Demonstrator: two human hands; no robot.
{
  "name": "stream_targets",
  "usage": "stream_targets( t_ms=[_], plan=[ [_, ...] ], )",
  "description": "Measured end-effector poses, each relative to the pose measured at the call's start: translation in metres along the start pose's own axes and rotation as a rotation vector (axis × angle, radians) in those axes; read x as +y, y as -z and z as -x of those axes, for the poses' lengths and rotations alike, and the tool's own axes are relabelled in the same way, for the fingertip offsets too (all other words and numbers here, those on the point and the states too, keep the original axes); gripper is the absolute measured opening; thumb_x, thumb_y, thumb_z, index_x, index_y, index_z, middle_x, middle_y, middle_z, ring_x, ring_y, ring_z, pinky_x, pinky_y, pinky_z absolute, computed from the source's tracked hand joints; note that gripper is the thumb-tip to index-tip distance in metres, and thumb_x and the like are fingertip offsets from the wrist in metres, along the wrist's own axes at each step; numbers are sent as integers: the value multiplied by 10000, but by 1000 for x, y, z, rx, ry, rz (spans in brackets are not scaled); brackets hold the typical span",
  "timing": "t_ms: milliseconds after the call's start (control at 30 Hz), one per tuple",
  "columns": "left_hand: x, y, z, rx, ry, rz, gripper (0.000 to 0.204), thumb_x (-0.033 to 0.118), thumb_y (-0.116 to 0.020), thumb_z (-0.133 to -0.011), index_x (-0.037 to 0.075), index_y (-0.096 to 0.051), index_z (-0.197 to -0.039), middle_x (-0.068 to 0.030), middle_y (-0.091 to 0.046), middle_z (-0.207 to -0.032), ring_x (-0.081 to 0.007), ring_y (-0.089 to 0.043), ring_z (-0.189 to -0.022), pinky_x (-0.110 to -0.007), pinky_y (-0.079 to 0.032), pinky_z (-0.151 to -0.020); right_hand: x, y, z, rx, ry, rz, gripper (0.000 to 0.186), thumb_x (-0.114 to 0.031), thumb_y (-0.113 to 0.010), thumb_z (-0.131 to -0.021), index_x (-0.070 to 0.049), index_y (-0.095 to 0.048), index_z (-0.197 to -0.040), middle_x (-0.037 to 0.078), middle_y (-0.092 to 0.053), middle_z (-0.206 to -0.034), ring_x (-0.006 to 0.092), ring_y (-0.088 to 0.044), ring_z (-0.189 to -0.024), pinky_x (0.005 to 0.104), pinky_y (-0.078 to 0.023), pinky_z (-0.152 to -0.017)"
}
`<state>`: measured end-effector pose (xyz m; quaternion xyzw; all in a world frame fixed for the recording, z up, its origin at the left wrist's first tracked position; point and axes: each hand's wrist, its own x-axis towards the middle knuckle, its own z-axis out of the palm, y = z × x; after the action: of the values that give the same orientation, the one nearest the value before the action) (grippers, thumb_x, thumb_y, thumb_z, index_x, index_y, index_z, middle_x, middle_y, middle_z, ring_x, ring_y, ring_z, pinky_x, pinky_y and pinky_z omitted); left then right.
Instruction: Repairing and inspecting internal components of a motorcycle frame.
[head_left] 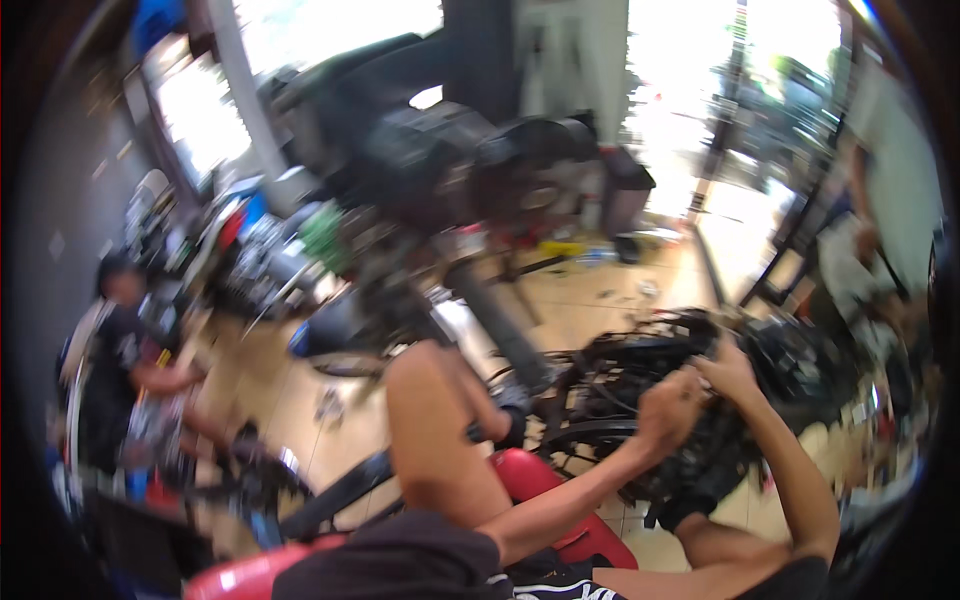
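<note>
My left hand (670, 408) and my right hand (727, 365) are close together at the right of a dark tangle of cables and frame parts (600, 380), beside bulky black machinery (800, 350). Both hands have curled fingers; motion blur hides what they grip. A red padded piece (530, 475) lies beneath my left forearm, between my legs. Another red surface (240, 570) shows at the lower left.
At left a person in dark clothing (105, 370) sits among parked motorbikes (260, 260). Another person (860, 240) is at the right. A large dark machine (430, 170) stands ahead on the tiled floor (590, 290), near a bright doorway (670, 110).
</note>
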<state>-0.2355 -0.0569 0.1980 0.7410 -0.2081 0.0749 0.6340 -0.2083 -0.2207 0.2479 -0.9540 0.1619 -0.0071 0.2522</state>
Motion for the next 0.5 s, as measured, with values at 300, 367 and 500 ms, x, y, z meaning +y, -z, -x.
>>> stream_targets(
  t_ms=[300,367,500],
  plan=[
    [-59,9,-36,77,-276,82,388,318,-455,-1048,13,-690,-1009,-153,-690,-847,-282,-654,-669,-392,-496,-608,-31,6,0,-88,-45,172,1016,-282,-674,-805,97,-110,-1561,358,-688,-1113,469,-688,-1078,485,-548,-969],
    [-72,1,-87,133,292,604,417,357,-459,-1060,19,-701,-1020,-96,-690,-849,-169,-617,-639,-338,-475,-590,-35,1,-3,-61,8,179,953,-278,-666,-807,94,-174,-1533,354,-690,-1106,471,-686,-1077,494,-543,-974],
    [-65,-29,-166,-505,553,599,404,381,-520,-1057,24,-707,-1083,-67,-708,-899,-166,-645,-723,-348,-525,-672,-45,4,2,-61,40,171,848,-283,-654,-820,75,-271,-1486,348,-696,-1083,472,-688,-1065,514,-536,-976]
  ],
)
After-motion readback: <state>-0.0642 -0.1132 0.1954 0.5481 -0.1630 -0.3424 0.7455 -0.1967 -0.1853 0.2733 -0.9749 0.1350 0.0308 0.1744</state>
